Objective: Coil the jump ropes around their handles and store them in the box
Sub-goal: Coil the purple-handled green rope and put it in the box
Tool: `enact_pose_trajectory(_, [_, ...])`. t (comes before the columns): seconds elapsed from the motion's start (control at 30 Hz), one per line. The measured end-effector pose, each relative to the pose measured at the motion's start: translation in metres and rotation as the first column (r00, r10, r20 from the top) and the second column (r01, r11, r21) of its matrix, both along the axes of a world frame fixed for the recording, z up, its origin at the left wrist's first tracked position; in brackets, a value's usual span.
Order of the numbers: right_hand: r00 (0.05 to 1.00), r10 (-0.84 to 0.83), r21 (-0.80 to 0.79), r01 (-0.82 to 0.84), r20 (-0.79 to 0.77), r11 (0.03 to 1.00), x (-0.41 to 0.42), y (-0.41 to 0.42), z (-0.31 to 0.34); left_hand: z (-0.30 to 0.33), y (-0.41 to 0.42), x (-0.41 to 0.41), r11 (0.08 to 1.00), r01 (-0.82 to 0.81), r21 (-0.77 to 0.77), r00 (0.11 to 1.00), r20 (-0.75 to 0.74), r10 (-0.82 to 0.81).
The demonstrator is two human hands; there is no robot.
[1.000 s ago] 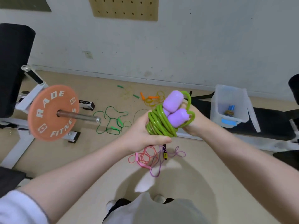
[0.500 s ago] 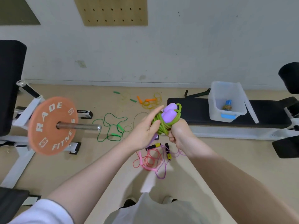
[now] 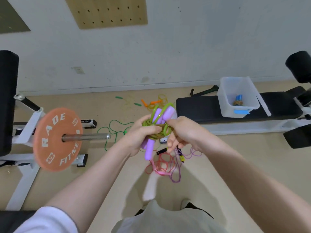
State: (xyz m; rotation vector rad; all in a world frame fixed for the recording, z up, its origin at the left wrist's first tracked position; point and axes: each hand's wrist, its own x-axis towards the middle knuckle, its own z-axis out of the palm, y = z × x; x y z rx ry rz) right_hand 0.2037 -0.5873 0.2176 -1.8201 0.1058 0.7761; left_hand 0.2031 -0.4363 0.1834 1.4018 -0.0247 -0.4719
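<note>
Left hand (image 3: 138, 137) gripped the coiled green rope (image 3: 155, 130) and purple handles (image 3: 165, 114). Right hand (image 3: 183, 132) pinched its coils.

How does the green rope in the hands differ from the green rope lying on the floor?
The green rope with purple handles is wound tightly around its handles; the thin green rope on the floor sprawls in loose loops. The first is gripped by the left hand and right hand; the second lies untouched. The first looks thicker and yellower. Neither is in the box.
</note>
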Motion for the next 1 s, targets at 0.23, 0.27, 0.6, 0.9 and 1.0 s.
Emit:
enact_pose_trajectory(0.23, [0.715, 0.164, -0.117, -0.115, 0.68, 0.986, -0.006, -0.007, 0.0, -0.003, 0.014, -0.003, 0.962, -0.096, -0.254, 0.954, -0.301, 0.016])
enact_pose_trajectory(0.27, [0.708, 0.143, -0.038, -0.161, 0.691, 0.986, -0.01, -0.006, -0.001, -0.001, 0.016, -0.004, 0.957, -0.088, -0.276, 0.951, -0.309, -0.002])
enact_pose_trajectory(0.6, [0.523, 0.163, -0.264, 0.124, 0.837, 0.957, -0.016, 0.021, 0.003, 0.007, 0.043, -0.013, 0.949, 0.214, -0.23, 0.921, -0.275, -0.274])
enact_pose_trajectory(0.9, [0.499, 0.058, -0.277, 0.377, 0.865, 0.884, -0.033, 0.03, 0.004, 0.023, 0.046, -0.016, 0.935, 0.345, -0.086, 0.918, -0.174, -0.355])
enact_pose_trajectory(1.0, [0.542, 0.19, -0.36, 0.227, 0.819, 0.905, -0.036, 0.026, 0.008, 0.026, 0.043, -0.016, 0.935, 0.351, -0.042, 0.916, -0.19, -0.352])
